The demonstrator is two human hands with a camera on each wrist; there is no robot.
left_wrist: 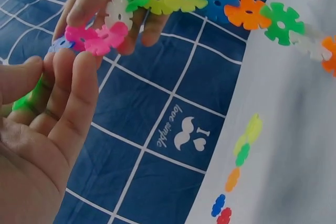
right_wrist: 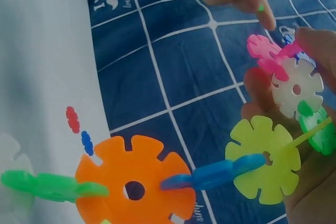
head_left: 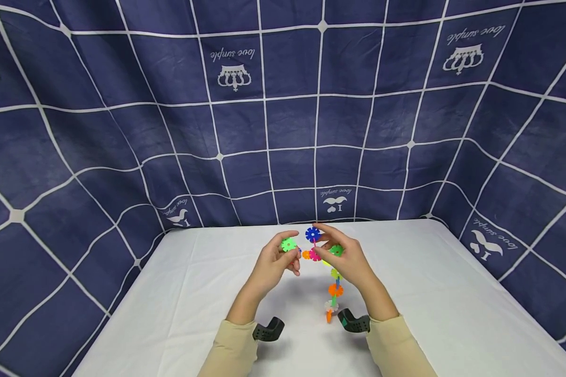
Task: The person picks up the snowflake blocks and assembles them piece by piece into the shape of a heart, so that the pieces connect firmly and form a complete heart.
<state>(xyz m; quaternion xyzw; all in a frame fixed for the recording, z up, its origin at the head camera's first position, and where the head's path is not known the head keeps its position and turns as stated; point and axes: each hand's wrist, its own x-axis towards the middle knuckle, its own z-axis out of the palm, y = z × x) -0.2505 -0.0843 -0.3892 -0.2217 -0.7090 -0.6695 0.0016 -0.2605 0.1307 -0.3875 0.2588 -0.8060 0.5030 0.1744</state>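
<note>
My left hand [head_left: 270,264] pinches a single light-green snowflake disc [head_left: 289,244] between thumb and fingers; in the left wrist view its fingers mostly cover that green disc [left_wrist: 23,102]. Facing it, a small distance apart, my right hand [head_left: 348,259] holds the end of a chain of interlocked snowflake discs. At that end are a blue disc [head_left: 313,234] and pink discs [left_wrist: 105,39], followed by a white disc [right_wrist: 297,88]. From the hand the chain hangs towards me through yellow, blue and orange discs [head_left: 336,290], down to an orange disc [head_left: 329,316] low over the table.
Loose discs lie on the white-covered table [head_left: 179,303] beyond the hands, among them a yellow one [left_wrist: 254,127], an orange one [left_wrist: 232,179], a blue one [right_wrist: 87,142] and a red one [right_wrist: 72,119]. A blue checked curtain [head_left: 287,125] surrounds the table's back and sides.
</note>
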